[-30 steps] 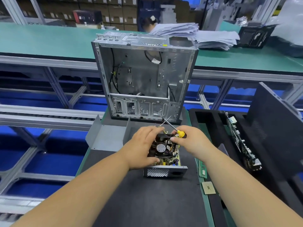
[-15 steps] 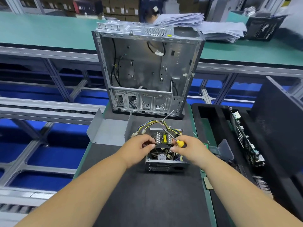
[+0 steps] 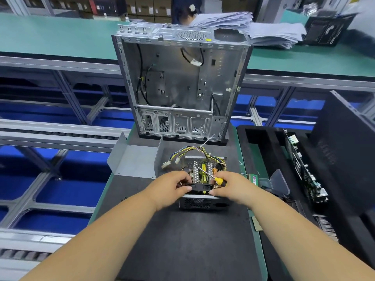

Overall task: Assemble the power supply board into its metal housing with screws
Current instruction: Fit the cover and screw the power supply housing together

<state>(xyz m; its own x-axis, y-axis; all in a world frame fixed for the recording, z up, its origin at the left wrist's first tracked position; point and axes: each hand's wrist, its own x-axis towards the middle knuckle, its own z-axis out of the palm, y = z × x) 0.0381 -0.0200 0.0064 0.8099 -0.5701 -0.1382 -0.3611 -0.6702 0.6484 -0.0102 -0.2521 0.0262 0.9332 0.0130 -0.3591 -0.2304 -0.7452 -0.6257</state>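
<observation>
**Power supply unit on dark surface, both hands at fan**

- Metal housing [image 3: 199, 203]: lower centre of frame, on the dark surface [image 3: 182, 240]; power supply board [image 3: 203, 169] sits inside, wire bundle [image 3: 194, 151] trailing toward the top.
- Black fan [image 3: 199, 187]: at the housing's near edge.
- Left hand [image 3: 170, 189]: fingers curled, gripping the fan's left end.
- Right hand [image 3: 231, 187]: fingers curled round a yellow-handled screwdriver [image 3: 213, 176], thumb touching the fan's right end.
- Open computer case [image 3: 180, 84]: upright, upper centre.
- Grey metal cover [image 3: 136, 161]: left of the housing.
</observation>
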